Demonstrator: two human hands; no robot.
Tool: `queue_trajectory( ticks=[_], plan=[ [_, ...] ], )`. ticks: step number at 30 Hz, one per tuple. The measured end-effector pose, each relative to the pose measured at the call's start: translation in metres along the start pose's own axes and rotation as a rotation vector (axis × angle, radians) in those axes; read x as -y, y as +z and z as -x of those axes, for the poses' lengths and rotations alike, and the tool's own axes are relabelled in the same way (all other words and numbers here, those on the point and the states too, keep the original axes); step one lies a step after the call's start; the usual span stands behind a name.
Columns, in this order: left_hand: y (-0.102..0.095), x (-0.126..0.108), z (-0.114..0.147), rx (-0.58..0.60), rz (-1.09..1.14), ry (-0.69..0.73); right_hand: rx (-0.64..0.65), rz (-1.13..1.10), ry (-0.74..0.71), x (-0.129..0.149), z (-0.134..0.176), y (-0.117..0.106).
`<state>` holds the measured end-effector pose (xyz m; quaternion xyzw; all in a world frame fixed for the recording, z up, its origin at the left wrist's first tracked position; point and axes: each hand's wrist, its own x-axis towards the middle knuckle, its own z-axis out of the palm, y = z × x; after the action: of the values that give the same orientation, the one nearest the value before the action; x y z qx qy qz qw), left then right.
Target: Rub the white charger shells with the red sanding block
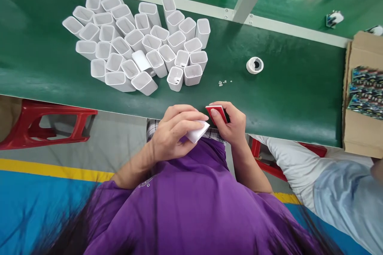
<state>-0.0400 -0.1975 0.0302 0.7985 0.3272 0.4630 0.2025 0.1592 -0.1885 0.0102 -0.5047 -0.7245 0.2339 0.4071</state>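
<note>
My left hand (176, 129) is wrapped round a white plastic housing (197, 131), held tilted over my lap at the table's front edge. In my right hand (233, 123) is a small flat red piece with a white edge (218, 112), pinched under the thumb; its exact kind I cannot make out. The two held things are close together but apart. Beyond my left hand, many similar white housings (193, 72) stand on the green table, most with their open ends up. One housing (142, 61) among them lies on its side.
A white roll (255, 65) and a few tiny white bits (221, 83) lie on the table (284, 99). At the right is a cardboard box (363, 131) with circuit boards (366, 91). Red stools (44, 123) stand below; a seated person's legs (299, 167) are at right.
</note>
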Motion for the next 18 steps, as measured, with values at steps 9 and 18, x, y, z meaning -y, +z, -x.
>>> queue_trajectory(
  ticks=[9, 18],
  plan=[
    [-0.001, -0.0029, -0.0003, 0.049, 0.011, -0.08, 0.006, -0.018, -0.008, -0.0008, 0.0001, 0.0008],
    [-0.0001, -0.0052, -0.0008, 0.05, 0.119, -0.17, -0.007, -0.008, -0.031, 0.0003, -0.0004, 0.0016]
  ],
)
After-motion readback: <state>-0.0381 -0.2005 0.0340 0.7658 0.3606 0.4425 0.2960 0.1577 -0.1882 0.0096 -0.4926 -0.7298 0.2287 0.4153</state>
